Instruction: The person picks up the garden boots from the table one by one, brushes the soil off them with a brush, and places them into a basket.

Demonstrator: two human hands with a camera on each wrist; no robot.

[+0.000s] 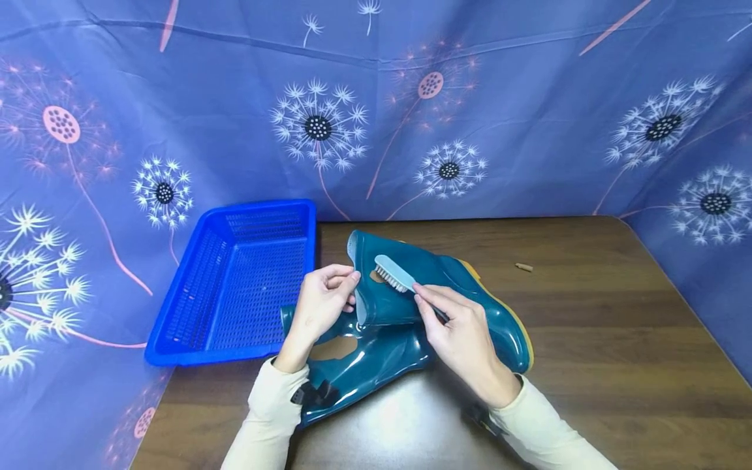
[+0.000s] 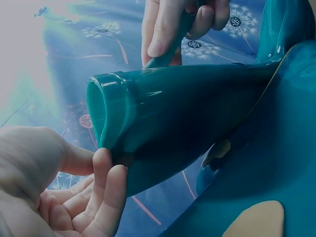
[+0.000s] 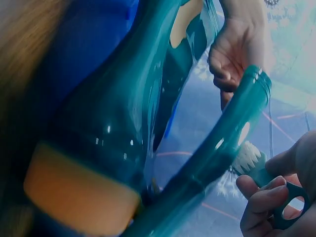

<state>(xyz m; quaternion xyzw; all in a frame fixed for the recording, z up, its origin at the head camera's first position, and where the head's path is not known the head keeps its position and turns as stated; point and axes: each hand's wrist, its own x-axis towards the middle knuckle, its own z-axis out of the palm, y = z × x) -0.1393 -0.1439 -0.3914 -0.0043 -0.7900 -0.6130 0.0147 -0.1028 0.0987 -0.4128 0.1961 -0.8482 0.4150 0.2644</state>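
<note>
My left hand (image 1: 326, 297) pinches the top rim of a dark teal rubber boot (image 1: 437, 264) lying on its side with its opening to the left. Thumb and fingertips meet at the rim in the left wrist view. A pale blue-green brush (image 1: 395, 273) with whitish bristles is in my right hand (image 1: 461, 326), gripped by its handle. Its bristles lie against the boot shaft over a tan patch; the right wrist view shows the bristles (image 3: 248, 157) at the shaft. A second teal boot (image 1: 376, 359) with a tan patch lies beneath and nearer me, partly covered.
A blue plastic basket (image 1: 229, 358) stands left of the boots. A small light-brown piece (image 1: 525, 267) lies on the wooden table (image 1: 611, 326) at the right. Blue cloth (image 1: 517, 130) with dandelion prints hangs behind the table and at both sides.
</note>
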